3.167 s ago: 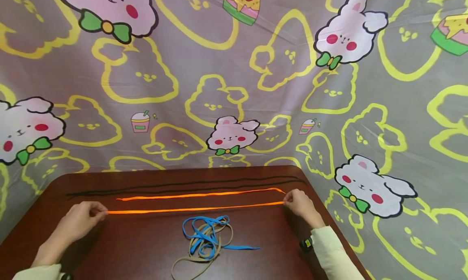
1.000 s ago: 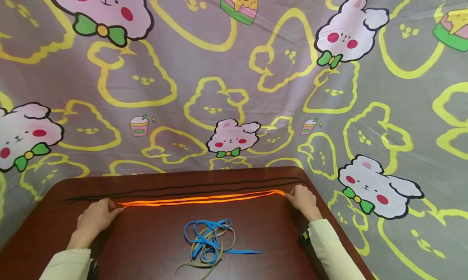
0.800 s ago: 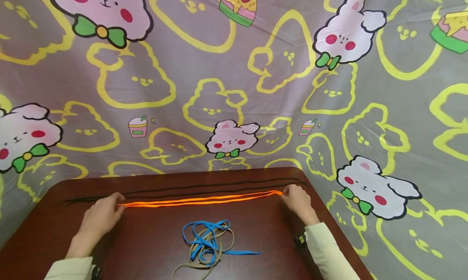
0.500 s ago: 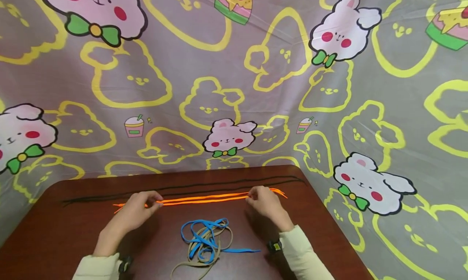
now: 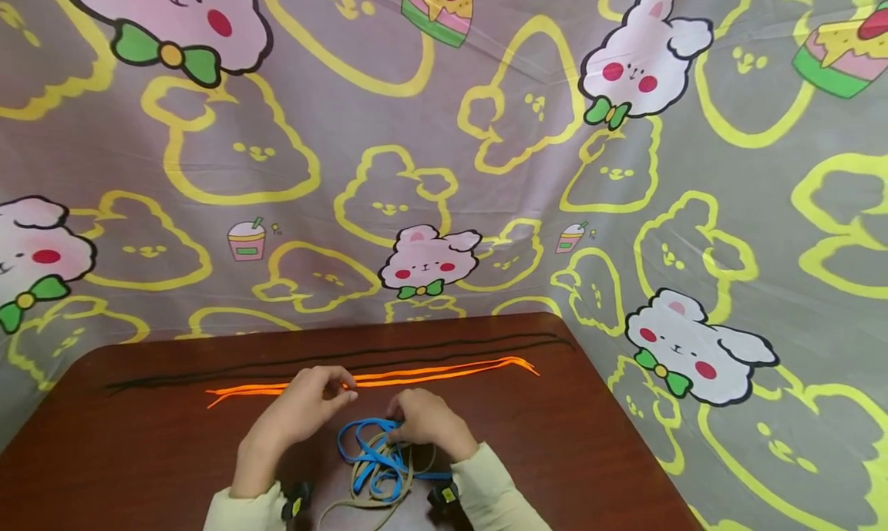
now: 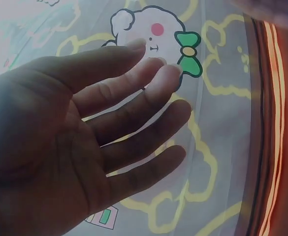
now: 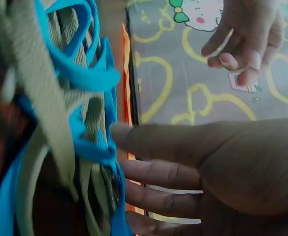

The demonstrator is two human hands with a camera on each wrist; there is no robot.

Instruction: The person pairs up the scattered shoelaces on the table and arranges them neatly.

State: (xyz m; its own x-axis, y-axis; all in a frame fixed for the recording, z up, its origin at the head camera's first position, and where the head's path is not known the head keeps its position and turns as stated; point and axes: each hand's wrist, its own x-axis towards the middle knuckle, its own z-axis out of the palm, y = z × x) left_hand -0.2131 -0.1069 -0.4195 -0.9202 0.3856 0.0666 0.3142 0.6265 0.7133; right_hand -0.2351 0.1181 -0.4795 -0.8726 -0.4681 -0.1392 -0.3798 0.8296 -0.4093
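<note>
Blue shoelace (image 7: pixel 80 73) and tan shoelace (image 7: pixel 35 64) lie tangled together in a loose heap, with a tan loop trailing toward the front edge in the head view. My right hand (image 5: pixel 432 423) reaches over the heap's upper right side. Its thumb and straight fingers are at the laces in the right wrist view, with no clear grip on them. My left hand (image 5: pixel 298 408) hovers in front of the orange shoelaces (image 5: pixel 444 372), fingers loosely bent and holding nothing, as the left wrist view confirms. Part of the orange pair is hidden behind it.
Two dark shoelaces (image 5: pixel 444 347) stretch across the brown table (image 5: pixel 125 454) behind the orange pair. A cartoon-printed cloth (image 5: pixel 416 122) rises at the table's back and right edges.
Both hands have let go of the orange laces, now lying side by side as a pair. They have moved inward, my right hand down to the blue and tan heap.
</note>
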